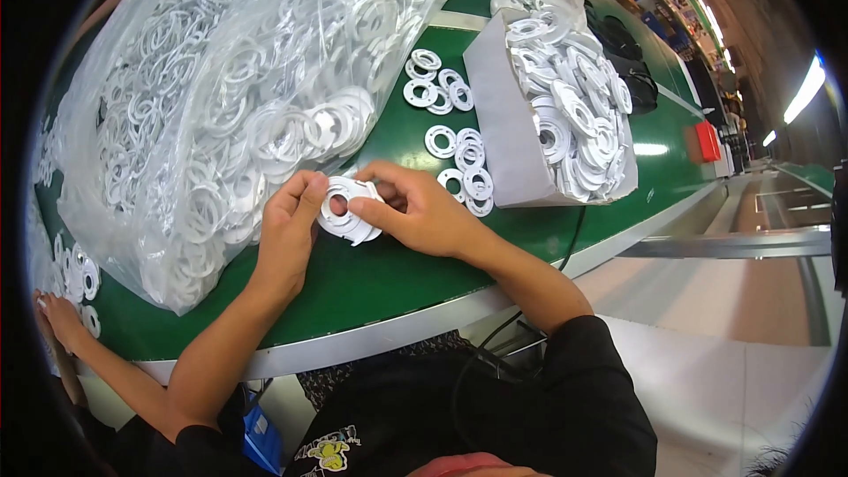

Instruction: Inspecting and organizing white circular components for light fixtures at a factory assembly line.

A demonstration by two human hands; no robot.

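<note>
Between my two hands, above the front part of the green table, is a white plastic ring part (352, 228) with a round hole in its middle and small notches on its rim. My left hand (293, 212) grips its left edge, thumb on top. My right hand (413, 210) pinches the right side, its thumb lying across the upper face near the hole. Whether one part or two stacked ones are held, I cannot tell. Just beyond my right hand lie several loose flat white rings (471, 157) on the table.
A large clear plastic bag (221, 62) full of white rings covers the left of the green table (389, 291). To the right stands a white box (499, 124) heaped with white parts. Another person's hand (66, 322) works at far left. A red box (707, 141) sits far right.
</note>
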